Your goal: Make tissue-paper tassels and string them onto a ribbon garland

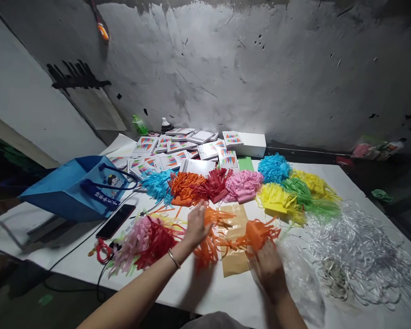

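My left hand (197, 225), with a bangle on the wrist, is closed on an orange tissue-paper tassel (207, 249) whose strips dangle over the table. My right hand (267, 265) grips a second orange tassel bunch (258, 232), its fingers partly covered by the strips. Between the hands lies a brown paper sheet (233, 265) with shiny clear tape or film on it. Beyond it runs a row of fringed bunches: blue (156, 185), orange (187, 186), dark red (219, 183), pink (245, 185) and yellow (277, 198). Red tassels (155, 242) lie left of my left forearm.
A blue bag (68, 187) and a phone (115, 221) with cables are at the left. Printed packets (178, 160) pile up at the back near a white box (250, 145). A tangle of white string (359, 251) and a clear plastic bag (301, 278) lie at the right.
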A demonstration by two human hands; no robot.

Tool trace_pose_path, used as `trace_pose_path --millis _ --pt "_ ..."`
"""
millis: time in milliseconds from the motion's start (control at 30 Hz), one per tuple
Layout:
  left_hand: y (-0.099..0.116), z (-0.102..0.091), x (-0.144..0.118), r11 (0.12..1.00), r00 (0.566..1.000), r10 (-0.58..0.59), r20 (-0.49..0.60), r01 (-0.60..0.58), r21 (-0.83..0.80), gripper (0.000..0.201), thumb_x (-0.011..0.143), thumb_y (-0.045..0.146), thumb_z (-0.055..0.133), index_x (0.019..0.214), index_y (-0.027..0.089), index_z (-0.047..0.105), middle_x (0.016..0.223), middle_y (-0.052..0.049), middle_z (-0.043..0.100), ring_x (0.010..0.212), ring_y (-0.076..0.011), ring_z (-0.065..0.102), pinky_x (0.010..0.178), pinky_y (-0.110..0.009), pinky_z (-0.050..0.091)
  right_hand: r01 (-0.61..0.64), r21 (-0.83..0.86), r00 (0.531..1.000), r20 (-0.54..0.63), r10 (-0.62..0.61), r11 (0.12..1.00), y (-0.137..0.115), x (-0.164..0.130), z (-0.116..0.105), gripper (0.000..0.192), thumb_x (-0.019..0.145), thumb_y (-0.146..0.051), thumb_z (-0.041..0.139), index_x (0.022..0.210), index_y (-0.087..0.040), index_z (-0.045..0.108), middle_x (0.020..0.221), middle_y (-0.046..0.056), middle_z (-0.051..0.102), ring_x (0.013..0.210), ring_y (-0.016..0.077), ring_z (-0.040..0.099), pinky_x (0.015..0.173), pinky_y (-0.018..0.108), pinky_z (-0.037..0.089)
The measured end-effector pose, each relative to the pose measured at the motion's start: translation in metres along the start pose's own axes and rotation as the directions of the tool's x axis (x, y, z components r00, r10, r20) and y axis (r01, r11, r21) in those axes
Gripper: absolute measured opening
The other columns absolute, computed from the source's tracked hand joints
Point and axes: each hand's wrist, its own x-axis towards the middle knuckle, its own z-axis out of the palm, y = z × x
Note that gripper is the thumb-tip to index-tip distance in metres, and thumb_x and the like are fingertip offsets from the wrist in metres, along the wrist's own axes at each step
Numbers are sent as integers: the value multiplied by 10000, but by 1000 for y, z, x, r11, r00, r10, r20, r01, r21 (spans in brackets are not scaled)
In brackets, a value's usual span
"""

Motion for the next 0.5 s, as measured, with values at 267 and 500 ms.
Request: trace_pose_path --millis 267,500 --pt "16 61 -107 648 604 479 637 -733 208 418 960 216 459 1376 252 454 1141 -78 655 1008 -210 558 951 -369 324 194 28 979 55 -195 981 -45 -60 75 287 913 -91 412 950 -166 686 900 74 736 920 179 665 925 329 495" --pt "-35 45 -147 719 827 193 528 -485 497 74 895 245 594 852 200 635 894 -56 631 889 -232 513 835 -381 321 149 58 981 114 -155 987 -45 -104 78 262 896 -91 439 971 -174 676 1139 76 704 1162 219 571 1056 391 339"
